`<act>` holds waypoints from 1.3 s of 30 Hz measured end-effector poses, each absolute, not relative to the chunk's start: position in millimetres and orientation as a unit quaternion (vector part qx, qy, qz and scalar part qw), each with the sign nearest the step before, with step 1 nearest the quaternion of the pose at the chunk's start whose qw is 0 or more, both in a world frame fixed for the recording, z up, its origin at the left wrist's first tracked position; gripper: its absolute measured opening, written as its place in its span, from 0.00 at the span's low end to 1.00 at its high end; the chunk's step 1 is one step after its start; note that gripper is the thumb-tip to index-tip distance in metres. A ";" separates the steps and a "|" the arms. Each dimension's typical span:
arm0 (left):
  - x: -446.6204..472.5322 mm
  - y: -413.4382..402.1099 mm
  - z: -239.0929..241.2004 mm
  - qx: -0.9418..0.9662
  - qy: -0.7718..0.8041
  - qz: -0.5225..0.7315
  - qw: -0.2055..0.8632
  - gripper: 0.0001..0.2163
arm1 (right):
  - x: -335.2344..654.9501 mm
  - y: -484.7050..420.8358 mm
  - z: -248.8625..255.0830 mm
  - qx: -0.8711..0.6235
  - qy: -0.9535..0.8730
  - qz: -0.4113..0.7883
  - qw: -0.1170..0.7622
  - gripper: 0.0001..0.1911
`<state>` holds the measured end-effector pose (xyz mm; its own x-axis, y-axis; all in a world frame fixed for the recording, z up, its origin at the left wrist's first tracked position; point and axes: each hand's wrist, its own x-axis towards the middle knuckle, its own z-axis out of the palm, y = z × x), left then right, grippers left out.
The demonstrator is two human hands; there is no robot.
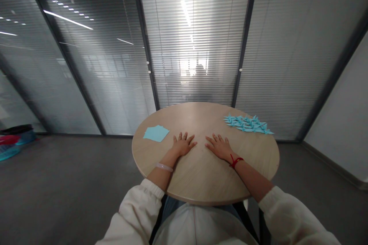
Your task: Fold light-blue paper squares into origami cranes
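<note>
A: Status?
B: L hand (184,145) & R hand (220,146) flat on worktop (207,183), spread wide, holding nothing. Blue sheets (156,133) near L, paper cranes (247,123) by far-R edge.
A: Risk?
B: R swings wide, cranes cld drop; L nudge cld skew sheets.

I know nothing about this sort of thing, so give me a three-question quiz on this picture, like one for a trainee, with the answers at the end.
1. True or false: the left hand and the right hand both lie on the round table.

2. Which wrist wears the red bracelet?
A) left
B) right
C) both

3. What two sorts of blue things are on the table?

Key:
1. True
2. B
3. Flat paper and folded, bird-like figures
</note>
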<state>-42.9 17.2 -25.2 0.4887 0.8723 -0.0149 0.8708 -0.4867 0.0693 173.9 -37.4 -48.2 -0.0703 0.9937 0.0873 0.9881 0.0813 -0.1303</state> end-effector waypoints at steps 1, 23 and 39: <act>-42.8 17.0 -25.0 0.861 0.507 0.012 0.033 0.31 | 174.0 -37.3 -48.3 -0.677 -0.731 0.017 0.077 0.31; -43.3 16.7 -23.4 0.861 0.506 0.009 0.037 0.32 | 174.0 -37.9 -47.3 -0.677 -0.731 0.028 0.078 0.32; -43.9 17.6 -24.8 0.863 0.504 0.012 0.031 0.31 | 174.2 -38.1 -47.6 -0.673 -0.734 0.016 0.088 0.31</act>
<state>-43.9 17.6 -24.8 0.4908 0.8712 -0.0108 0.8697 -0.4892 0.0655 174.2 -38.1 -47.6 -0.0780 0.9911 0.1080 0.9855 0.0930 -0.1422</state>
